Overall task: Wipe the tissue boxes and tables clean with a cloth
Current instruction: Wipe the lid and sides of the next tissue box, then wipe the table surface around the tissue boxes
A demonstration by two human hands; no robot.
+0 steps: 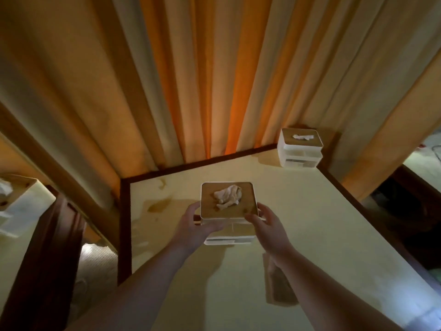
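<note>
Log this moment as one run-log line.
left hand: grips tissue box | right hand: grips same box | cloth: lies on table | stains: unwiped

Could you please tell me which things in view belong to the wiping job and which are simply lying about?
Part of the job:
- near tissue box, held by the left hand and right hand
- far tissue box
- table
- cloth lying on the table under the right forearm
- tissue box on the left table

Just there:
- curtains
</note>
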